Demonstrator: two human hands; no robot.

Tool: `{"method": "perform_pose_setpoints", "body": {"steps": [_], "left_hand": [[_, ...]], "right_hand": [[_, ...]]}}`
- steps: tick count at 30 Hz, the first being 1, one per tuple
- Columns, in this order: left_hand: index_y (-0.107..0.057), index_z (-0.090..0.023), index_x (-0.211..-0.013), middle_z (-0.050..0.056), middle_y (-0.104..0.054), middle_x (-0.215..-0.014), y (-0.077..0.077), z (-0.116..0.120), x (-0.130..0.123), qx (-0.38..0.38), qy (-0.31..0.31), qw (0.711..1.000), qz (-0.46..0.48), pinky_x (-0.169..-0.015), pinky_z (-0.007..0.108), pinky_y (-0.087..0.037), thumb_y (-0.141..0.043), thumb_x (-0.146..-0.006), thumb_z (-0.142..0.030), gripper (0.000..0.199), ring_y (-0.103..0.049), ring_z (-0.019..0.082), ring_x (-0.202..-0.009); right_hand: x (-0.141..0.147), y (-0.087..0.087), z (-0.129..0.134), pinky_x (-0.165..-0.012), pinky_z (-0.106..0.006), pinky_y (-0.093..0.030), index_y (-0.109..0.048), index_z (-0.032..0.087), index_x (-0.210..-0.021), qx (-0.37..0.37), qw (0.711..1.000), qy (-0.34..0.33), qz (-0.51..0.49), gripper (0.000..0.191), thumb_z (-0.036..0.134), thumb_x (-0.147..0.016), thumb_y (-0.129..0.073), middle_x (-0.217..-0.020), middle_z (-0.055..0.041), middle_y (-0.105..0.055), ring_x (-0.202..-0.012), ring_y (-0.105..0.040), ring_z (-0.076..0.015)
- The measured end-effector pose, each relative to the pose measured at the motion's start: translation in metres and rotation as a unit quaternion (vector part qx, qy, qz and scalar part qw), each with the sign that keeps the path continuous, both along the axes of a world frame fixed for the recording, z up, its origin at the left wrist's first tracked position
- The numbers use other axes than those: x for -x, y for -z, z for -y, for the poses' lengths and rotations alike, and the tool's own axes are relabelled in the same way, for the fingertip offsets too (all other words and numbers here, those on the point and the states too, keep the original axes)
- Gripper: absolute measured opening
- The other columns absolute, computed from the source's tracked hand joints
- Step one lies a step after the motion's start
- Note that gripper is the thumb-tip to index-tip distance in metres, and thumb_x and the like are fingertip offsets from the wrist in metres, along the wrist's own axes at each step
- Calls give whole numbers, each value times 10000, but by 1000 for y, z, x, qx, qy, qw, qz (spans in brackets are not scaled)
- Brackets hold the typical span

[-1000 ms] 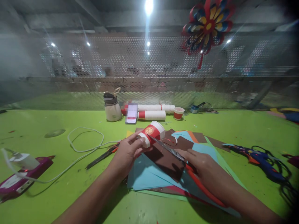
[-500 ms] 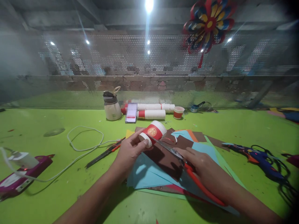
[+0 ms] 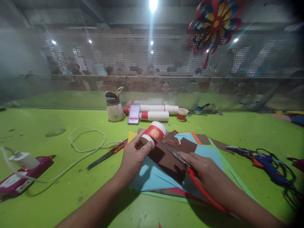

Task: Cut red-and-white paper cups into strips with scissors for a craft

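The left hand grips a red-and-white paper cup by its base end, thumb in front; the other fingers are partly lost behind it. The cup is tilted over the paper pile, mouth to the upper right. The right hand is closed around red-handled scissors, hiding part of the handles. The blade tips meet the cup's side, but I can't make out whether they have cut in. Underneath, a brown sheet and a blue sheet are partly covered by the arms and other paper. Left of the pile lies a black-bladed, orange-handled tool, its near end hidden by the hand. Farther back on the green table, a phone with a blurred screen overlaps stacked paper cups. Shapes behind the perforated panel stay indistinct.
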State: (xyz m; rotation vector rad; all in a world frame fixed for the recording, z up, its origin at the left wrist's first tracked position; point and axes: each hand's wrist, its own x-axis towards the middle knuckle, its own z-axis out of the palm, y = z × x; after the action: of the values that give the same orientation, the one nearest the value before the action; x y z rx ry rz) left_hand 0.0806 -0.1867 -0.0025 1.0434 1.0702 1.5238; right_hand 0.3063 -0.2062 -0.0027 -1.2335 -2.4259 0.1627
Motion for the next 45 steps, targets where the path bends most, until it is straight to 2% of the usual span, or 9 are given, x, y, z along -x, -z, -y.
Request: {"method": "perform_pose_setpoints", "body": {"steps": [6,11,14,17,23,28,37,42,45], "left_hand": [[-638,-204,-1162,103,-656,-1169,1,0,0,4,8,1000,6,-925,378,-454,-759,-679,-216,498,-581,256,-1104],[-661,-116,-1047,135,-655,-1119,0,-4,8,51,93,986,126,-861,384,-513,-646,-794,-299,313,-620,236,-983],[-683,-91,-956,142,-680,-1034,1,-6,12,60,128,981,129,-831,380,-532,-628,-811,-305,264,-634,226,-908],[-680,-109,-1035,125,-684,-1054,0,-5,11,32,149,983,103,-832,357,-528,-637,-813,-311,303,-633,211,-901],[-672,-131,-1105,113,-679,-1084,-2,0,5,23,124,988,94,-832,351,-523,-664,-791,-300,356,-625,208,-922],[-698,-108,-1022,123,-688,-1049,-1,0,3,26,124,986,106,-822,355,-530,-664,-789,-295,301,-621,201,-892],[-685,-98,-1044,141,-678,-1092,-1,0,3,37,114,987,111,-828,380,-533,-662,-787,-268,309,-625,216,-918],[-582,-98,-1238,154,-683,-1097,3,-5,8,36,98,991,81,-830,384,-520,-705,-750,-264,530,-651,221,-888],[-526,-114,-1310,149,-670,-1151,3,-6,10,26,84,995,39,-858,380,-497,-726,-728,-276,636,-646,240,-951]], "right_hand": [[-1,2,-1,-671,-320,-488,-623,243,-1157,-10,1000,11,17,387,129,-826,-458,-814,-59,-684,-720,-633,-217],[0,1,-2,-689,-311,-480,-615,233,-1172,-7,999,20,28,417,92,-811,-461,-863,-64,-676,-764,-631,-215],[1,-2,-3,-703,-309,-477,-606,237,-1189,4,999,23,32,442,74,-809,-452,-881,-63,-666,-791,-624,-213],[3,-3,-4,-712,-317,-474,-586,244,-1206,31,999,24,26,445,71,-826,-432,-891,-60,-643,-801,-609,-210],[2,0,-4,-770,-370,-459,-539,234,-1242,69,997,18,15,448,73,-836,-439,-947,-75,-611,-872,-587,-237],[-1,1,-2,-778,-396,-458,-533,235,-1238,60,998,17,26,438,81,-849,-405,-939,-88,-612,-892,-591,-255],[-2,1,-1,-826,-382,-458,-596,222,-1088,58,998,9,26,314,106,-852,-425,-977,-91,-656,-934,-608,-254],[-3,1,-5,-827,-363,-454,-590,244,-1170,67,998,8,22,378,104,-851,-442,-1027,-83,-661,-942,-611,-247],[-3,-2,-7,-819,-343,-455,-595,268,-1170,100,995,-4,7,362,124,-863,-470,-1045,-61,-658,-913,-612,-226]]}}
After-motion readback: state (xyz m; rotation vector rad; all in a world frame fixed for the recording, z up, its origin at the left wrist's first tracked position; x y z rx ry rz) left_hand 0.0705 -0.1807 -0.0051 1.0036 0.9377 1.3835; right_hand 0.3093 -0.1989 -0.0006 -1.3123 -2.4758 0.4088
